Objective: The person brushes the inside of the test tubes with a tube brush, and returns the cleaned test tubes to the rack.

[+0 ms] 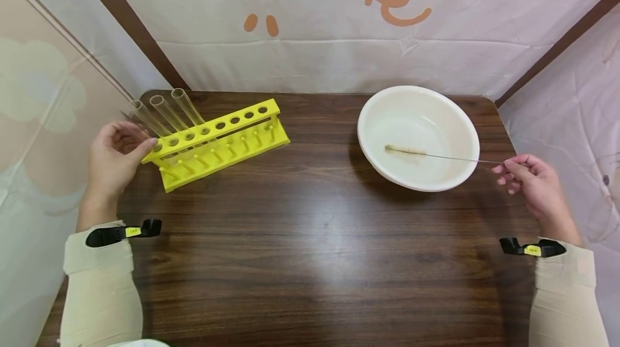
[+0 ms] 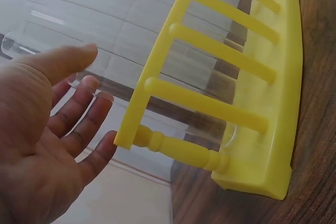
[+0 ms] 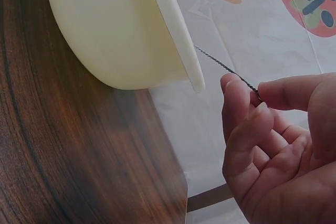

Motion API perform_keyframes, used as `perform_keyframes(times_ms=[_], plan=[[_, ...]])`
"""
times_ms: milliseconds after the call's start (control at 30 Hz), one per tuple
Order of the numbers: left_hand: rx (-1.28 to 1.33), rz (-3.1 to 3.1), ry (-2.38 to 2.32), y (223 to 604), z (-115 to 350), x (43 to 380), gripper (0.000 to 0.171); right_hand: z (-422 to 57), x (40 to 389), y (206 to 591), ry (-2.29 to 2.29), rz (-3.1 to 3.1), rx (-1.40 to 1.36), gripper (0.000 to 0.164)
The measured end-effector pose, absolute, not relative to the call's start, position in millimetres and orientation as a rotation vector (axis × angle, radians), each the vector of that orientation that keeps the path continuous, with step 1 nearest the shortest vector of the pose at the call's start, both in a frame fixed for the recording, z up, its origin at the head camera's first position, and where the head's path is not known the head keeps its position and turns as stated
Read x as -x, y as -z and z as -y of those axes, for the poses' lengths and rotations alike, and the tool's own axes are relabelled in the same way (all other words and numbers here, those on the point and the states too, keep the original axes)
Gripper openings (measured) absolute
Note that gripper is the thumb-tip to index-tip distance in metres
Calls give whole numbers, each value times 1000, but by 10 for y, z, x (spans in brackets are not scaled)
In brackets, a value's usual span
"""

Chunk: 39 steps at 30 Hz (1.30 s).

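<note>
Right of the basin, right hand aptly pinches the likely-light brush's wire; leftward, left hand loosely curved, hold unclear.

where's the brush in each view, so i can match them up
Head: right of centre, bristles of the brush inside the white basin, wire crossing the rim to the right.
Left wrist: not in it.
Right wrist: right of centre, only its twisted wire showing.
Shared landmark: the dark wooden tabletop.
</note>
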State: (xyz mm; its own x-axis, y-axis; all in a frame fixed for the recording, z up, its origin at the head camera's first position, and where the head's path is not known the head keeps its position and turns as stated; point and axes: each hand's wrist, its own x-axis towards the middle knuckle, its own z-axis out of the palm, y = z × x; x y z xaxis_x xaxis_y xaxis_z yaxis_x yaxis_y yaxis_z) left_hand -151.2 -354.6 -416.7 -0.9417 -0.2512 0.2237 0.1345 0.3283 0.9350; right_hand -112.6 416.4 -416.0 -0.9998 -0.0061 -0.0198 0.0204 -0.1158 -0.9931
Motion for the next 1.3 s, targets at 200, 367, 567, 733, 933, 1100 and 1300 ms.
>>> perform_keyframes(times_ms=[200,367,567,733,933,1100,1300], plan=[[-12,2177,1798,4108,3529,1587,36,-4166,1135,4162,2370,-2043,-30,17],[42,2082,1919,4057,3511,1650,43,-4151,1142,4163,2383,-2025,-18,18],[67,2199,1820,3989,3461,1638,38,-4140,1138,4161,2356,-2040,7,18],[37,2438,1573,4002,3442,1646,25,-4149,1132,4158,2343,-2048,18,18],[-10,2469,1518,4100,3503,1683,19,-4149,1142,4175,2343,-2045,-4,18],[-7,2359,1533,4077,3526,1701,23,-4146,1146,4172,2336,-2053,5,17],[54,2009,1873,3887,3547,1742,25,-4147,1143,4170,2295,-2087,6,17]])
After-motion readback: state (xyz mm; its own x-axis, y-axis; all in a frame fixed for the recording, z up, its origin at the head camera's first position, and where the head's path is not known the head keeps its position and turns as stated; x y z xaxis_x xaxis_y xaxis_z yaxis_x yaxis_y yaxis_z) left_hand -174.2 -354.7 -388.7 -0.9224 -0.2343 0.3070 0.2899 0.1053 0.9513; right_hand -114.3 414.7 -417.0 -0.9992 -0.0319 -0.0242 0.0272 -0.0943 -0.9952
